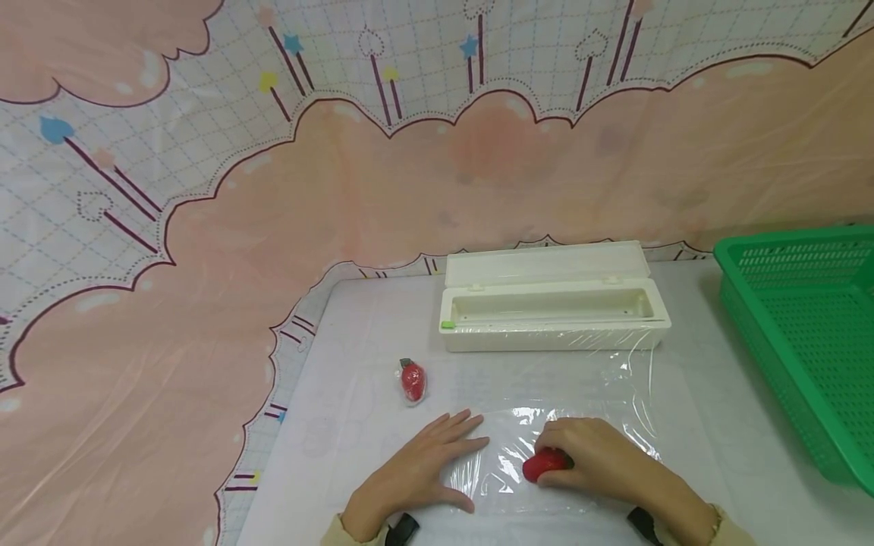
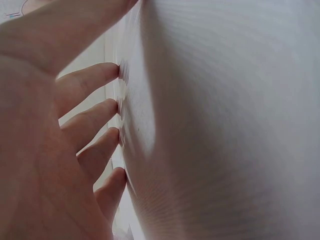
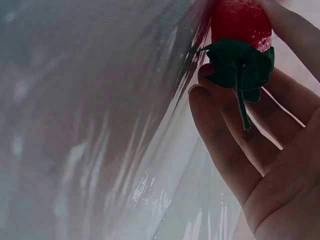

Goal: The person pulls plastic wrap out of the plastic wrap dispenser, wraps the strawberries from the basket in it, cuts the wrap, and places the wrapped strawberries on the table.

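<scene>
In the head view, my right hand (image 1: 597, 459) grips a red strawberry (image 1: 544, 464) against a sheet of clear plastic wrap (image 1: 508, 447) on the white table. Its green leaves and stem show in the right wrist view, where fingers and thumb close around the strawberry (image 3: 241, 22). My left hand (image 1: 426, 466) has its fingers spread, and their tips press on the left part of the wrap. The film runs back to a white wrap dispenser box (image 1: 556, 339) with its lid raised. A second strawberry (image 1: 413, 381), covered in clear film, lies left of the wrap.
A green plastic basket (image 1: 785, 356) stands at the right edge of the table (image 1: 348, 326). Behind the table hangs a pink and white patterned cloth (image 1: 382, 197). A small bright green piece (image 1: 447, 324) sits at the dispenser's left front corner.
</scene>
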`<state>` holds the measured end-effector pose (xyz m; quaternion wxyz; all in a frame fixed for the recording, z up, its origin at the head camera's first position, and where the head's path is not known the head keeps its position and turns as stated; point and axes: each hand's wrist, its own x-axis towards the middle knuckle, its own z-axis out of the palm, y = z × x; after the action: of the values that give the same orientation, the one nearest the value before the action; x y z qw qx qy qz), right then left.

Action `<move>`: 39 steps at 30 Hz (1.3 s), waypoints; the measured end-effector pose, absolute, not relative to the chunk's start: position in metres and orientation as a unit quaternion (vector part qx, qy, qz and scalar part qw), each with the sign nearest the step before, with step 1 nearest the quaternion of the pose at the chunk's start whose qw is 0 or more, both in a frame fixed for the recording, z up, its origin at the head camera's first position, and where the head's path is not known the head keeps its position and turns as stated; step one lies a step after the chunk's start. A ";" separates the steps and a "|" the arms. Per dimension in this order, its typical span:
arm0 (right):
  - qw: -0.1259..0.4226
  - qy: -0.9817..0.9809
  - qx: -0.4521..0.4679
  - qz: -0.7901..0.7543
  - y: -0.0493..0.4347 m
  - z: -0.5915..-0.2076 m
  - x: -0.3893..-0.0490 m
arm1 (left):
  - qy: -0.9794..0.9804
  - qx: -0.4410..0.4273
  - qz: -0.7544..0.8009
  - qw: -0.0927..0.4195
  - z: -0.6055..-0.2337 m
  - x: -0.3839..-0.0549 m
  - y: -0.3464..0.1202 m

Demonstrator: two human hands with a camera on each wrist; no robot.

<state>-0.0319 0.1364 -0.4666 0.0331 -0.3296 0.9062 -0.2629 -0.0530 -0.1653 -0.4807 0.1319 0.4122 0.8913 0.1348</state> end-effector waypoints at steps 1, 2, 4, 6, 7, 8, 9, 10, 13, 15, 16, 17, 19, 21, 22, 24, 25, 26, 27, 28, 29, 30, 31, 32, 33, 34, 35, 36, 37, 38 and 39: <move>0.033 0.905 -0.331 -0.264 0.137 -0.467 -0.032 | 0.892 0.412 0.135 0.132 -0.481 -0.053 -0.165; 0.032 0.905 -0.332 -0.265 0.137 -0.467 -0.032 | 0.892 0.411 0.136 0.133 -0.481 -0.053 -0.165; 0.032 0.904 -0.333 -0.267 0.137 -0.467 -0.032 | 0.892 0.410 0.136 0.133 -0.481 -0.053 -0.166; 0.030 0.903 -0.334 -0.267 0.138 -0.468 -0.033 | 0.892 0.410 0.136 0.134 -0.480 -0.053 -0.165; 0.030 0.903 -0.335 -0.268 0.138 -0.468 -0.033 | 0.892 0.409 0.137 0.135 -0.480 -0.053 -0.165; 0.031 0.904 -0.333 -0.267 0.139 -0.467 -0.033 | 0.892 0.409 0.137 0.136 -0.480 -0.053 -0.165; 0.032 0.904 -0.331 -0.267 0.139 -0.467 -0.033 | 0.892 0.408 0.137 0.136 -0.480 -0.053 -0.165; 0.035 0.905 -0.329 -0.268 0.140 -0.467 -0.032 | 0.892 0.407 0.137 0.138 -0.480 -0.052 -0.165; 0.035 0.904 -0.330 -0.269 0.142 -0.466 -0.032 | 0.892 0.408 0.137 0.138 -0.480 -0.053 -0.165; 0.032 0.902 -0.333 -0.272 0.145 -0.465 -0.031 | 0.892 0.409 0.136 0.137 -0.479 -0.053 -0.165; 0.027 0.900 -0.337 -0.275 0.146 -0.465 -0.031 | 0.892 0.410 0.136 0.136 -0.479 -0.053 -0.165; 0.023 0.899 -0.339 -0.276 0.148 -0.465 -0.031 | 0.891 0.412 0.136 0.133 -0.479 -0.053 -0.165; 0.017 0.897 -0.342 -0.281 0.153 -0.465 -0.031 | 0.891 0.414 0.135 0.129 -0.478 -0.053 -0.165; 0.006 0.896 -0.342 -0.283 0.159 -0.464 -0.031 | 0.890 0.418 0.135 0.123 -0.479 -0.054 -0.165; 0.002 0.897 -0.341 -0.282 0.162 -0.464 -0.031 | 0.890 0.420 0.134 0.121 -0.479 -0.054 -0.165; -0.007 0.899 -0.337 -0.281 0.168 -0.464 -0.031 | 0.889 0.422 0.134 0.117 -0.480 -0.053 -0.166; -0.009 0.900 -0.335 -0.280 0.172 -0.463 -0.030 | 0.889 0.422 0.134 0.117 -0.480 -0.053 -0.166; -0.010 0.901 -0.332 -0.280 0.175 -0.462 -0.030 | 0.889 0.421 0.134 0.117 -0.480 -0.053 -0.166; -0.006 0.903 -0.327 -0.280 0.179 -0.462 -0.030 | 0.889 0.421 0.134 0.118 -0.480 -0.053 -0.166; -0.010 0.903 -0.325 -0.280 0.183 -0.462 -0.030 | 0.890 0.420 0.134 0.119 -0.480 -0.053 -0.165; -0.014 0.903 -0.325 -0.281 0.186 -0.462 -0.029 | 0.890 0.420 0.133 0.120 -0.480 -0.053 -0.165; -0.015 0.904 -0.324 -0.280 0.190 -0.462 -0.029 | 0.890 0.419 0.133 0.120 -0.480 -0.053 -0.165; -0.019 0.904 -0.322 -0.280 0.193 -0.462 -0.029 | 0.890 0.420 0.132 0.120 -0.480 -0.053 -0.165; -0.023 0.904 -0.322 -0.280 0.195 -0.463 -0.029 | 0.890 0.421 0.131 0.120 -0.480 -0.053 -0.166; -0.025 0.904 -0.321 -0.279 0.198 -0.463 -0.029 | 0.890 0.421 0.130 0.120 -0.480 -0.053 -0.166; -0.031 0.903 -0.324 -0.279 0.201 -0.464 -0.029 | 0.889 0.422 0.129 0.120 -0.480 -0.053 -0.166; -0.029 0.904 -0.323 -0.278 0.203 -0.464 -0.029 | 0.889 0.422 0.129 0.120 -0.480 -0.053 -0.166; -0.027 0.906 -0.320 -0.277 0.205 -0.464 -0.028 | 0.889 0.423 0.129 0.120 -0.481 -0.053 -0.166; -0.028 0.906 -0.321 -0.276 0.207 -0.464 -0.028 | 0.889 0.423 0.129 0.121 -0.481 -0.053 -0.166; -0.026 0.906 -0.322 -0.274 0.209 -0.464 -0.028 | 0.889 0.422 0.130 0.123 -0.481 -0.053 -0.166; -0.025 0.906 -0.322 -0.273 0.211 -0.465 -0.028 | 0.889 0.421 0.131 0.125 -0.481 -0.054 -0.166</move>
<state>-0.0280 0.2109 -0.4649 -0.0246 -0.3223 0.9060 -0.2733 -0.0535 -0.1659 -0.4808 0.1250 0.4213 0.8886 0.1312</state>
